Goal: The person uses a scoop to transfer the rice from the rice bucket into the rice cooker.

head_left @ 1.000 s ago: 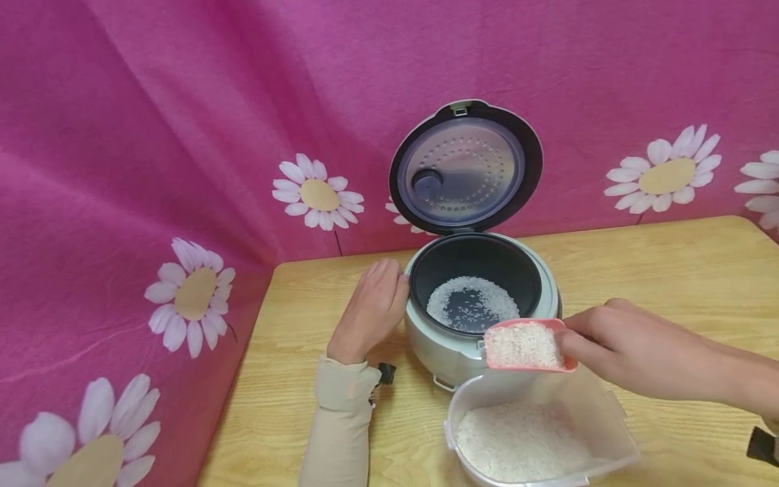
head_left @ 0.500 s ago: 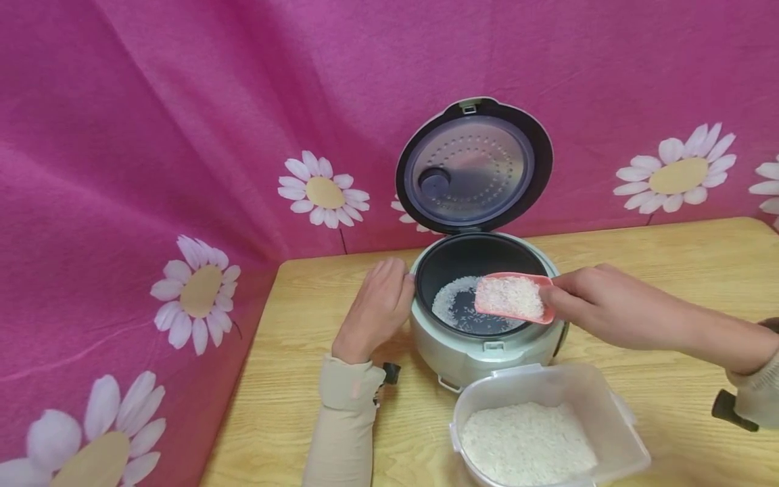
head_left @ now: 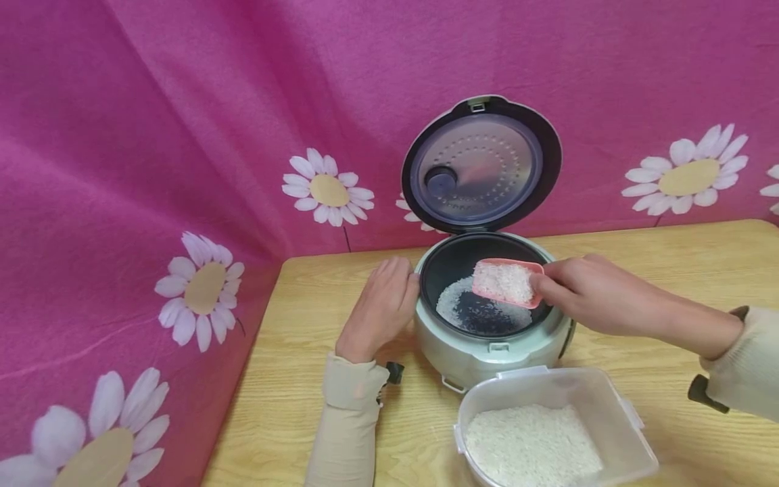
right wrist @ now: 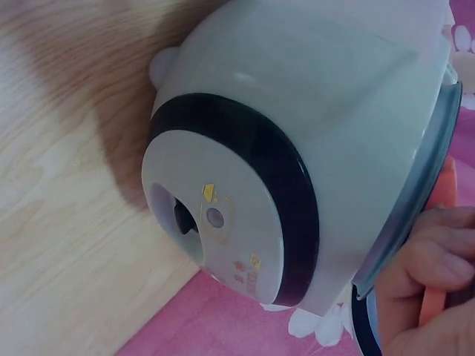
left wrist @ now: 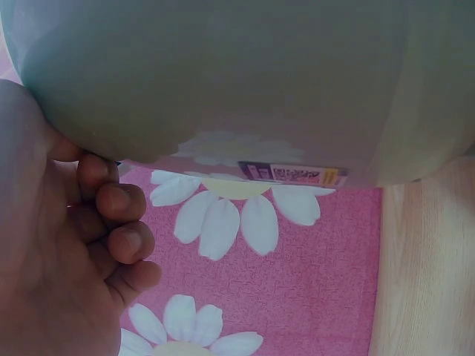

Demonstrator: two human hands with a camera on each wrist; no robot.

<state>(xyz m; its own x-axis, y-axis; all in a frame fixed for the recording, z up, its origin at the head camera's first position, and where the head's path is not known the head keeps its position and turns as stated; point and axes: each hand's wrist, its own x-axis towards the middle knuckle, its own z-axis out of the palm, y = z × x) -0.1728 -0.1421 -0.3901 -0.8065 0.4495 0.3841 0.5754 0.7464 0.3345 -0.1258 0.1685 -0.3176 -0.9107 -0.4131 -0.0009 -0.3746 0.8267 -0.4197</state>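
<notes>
My right hand pinches the handle of a pink scoop heaped with white rice. The scoop is held level over the black inner pot of a pale green rice cooker. Loose rice lies in a ring on the pot's bottom, partly hidden by the scoop. The cooker's lid stands raised. At the cooker's left side my left hand holds its rim, fingers curled; the left wrist view shows the fingertips bent beside the cooker's body.
In front of the cooker stands a clear plastic container with more rice in it. All stand on a wooden table. Pink cloth with large daisies hangs behind and to the left.
My right hand has carried the filled scoop from above the container's edge, forward and slightly left, to over the pot. My left hand stays at the cooker's side. The head view has shifted slightly.
</notes>
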